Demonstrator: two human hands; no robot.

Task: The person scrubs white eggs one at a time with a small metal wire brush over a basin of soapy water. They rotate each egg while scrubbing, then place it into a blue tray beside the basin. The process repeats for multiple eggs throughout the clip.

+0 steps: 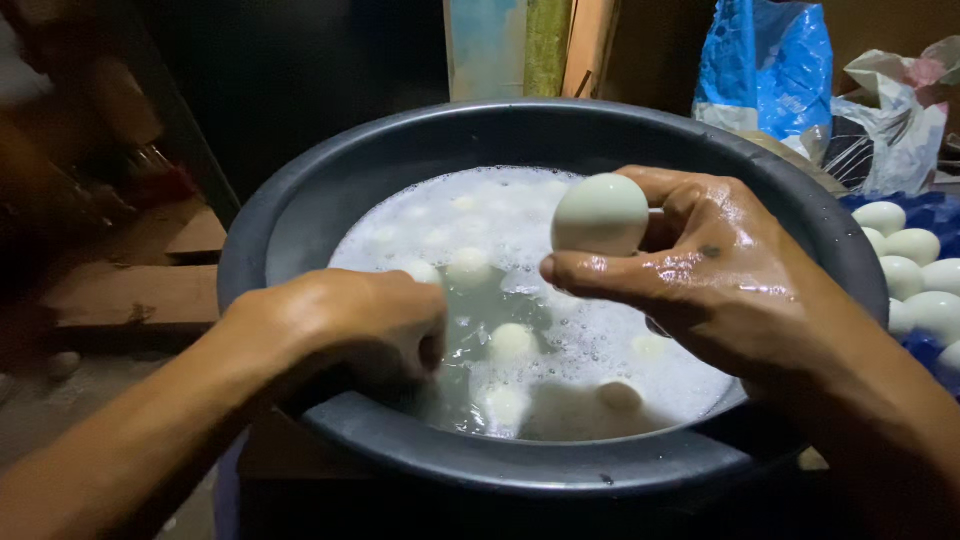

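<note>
Right hand [715, 275] gripping a wet egg [601, 214] above the basin [300, 215] (soapy water inside). Left hand [345, 325] curled shut, dipping in near the left rim; contents hidden.

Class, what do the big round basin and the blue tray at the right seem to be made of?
Basin: probably plastic, dark grey, smooth with a soft sheen along its rolled rim. Tray: blue, moulded in cups under the eggs; plastic or dyed pulp, too dim to tell.

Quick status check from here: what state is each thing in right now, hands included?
Round dark grey plastic basin: upright, partly filled with foamy water.
White egg held up: wet, out of the water.
Right hand: wet, gripping that egg.
Left hand: closed, dipped at the water's edge; contents hidden.
Pale eggs in the water: submerged or floating.
White eggs on blue tray: out of the water.
</note>
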